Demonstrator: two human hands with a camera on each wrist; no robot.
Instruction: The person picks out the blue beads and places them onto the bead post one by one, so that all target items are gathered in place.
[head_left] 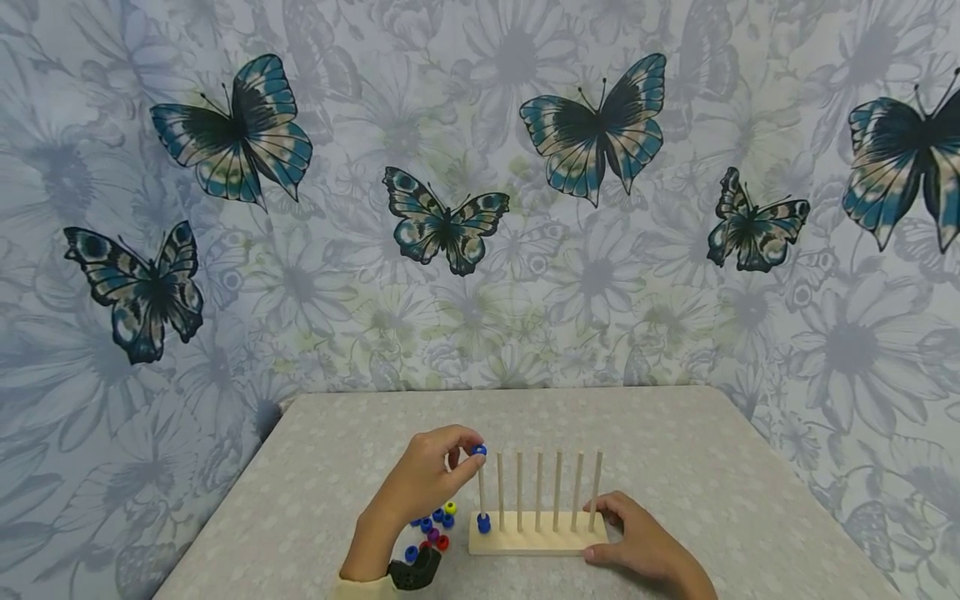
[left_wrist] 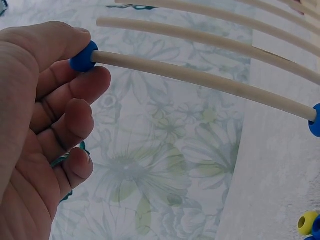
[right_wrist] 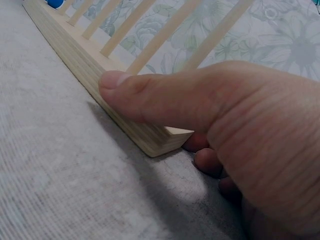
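Between thumb and forefinger, my left hand (head_left: 426,468) pinches a blue bead (left_wrist: 83,56) at the top of the leftmost wooden peg (left_wrist: 200,79); the peg's tip sits in or against the bead. At the foot of that peg rests blue bead stock (head_left: 483,524), one or two pieces, hard to tell. The pegs rise from a pale wooden base (head_left: 536,543), and the others carry nothing. My right hand (head_left: 637,537) grips the base's right end, thumb on the front edge (right_wrist: 140,97) and fingers behind it.
Loose blue, red, purple and yellow beads (head_left: 427,525) lie left of the base, close by the left wrist with its black strap (head_left: 416,570). A pale patterned cloth covers the table (head_left: 375,417). Behind it stands a wall (head_left: 480,333) with butterfly pictures.
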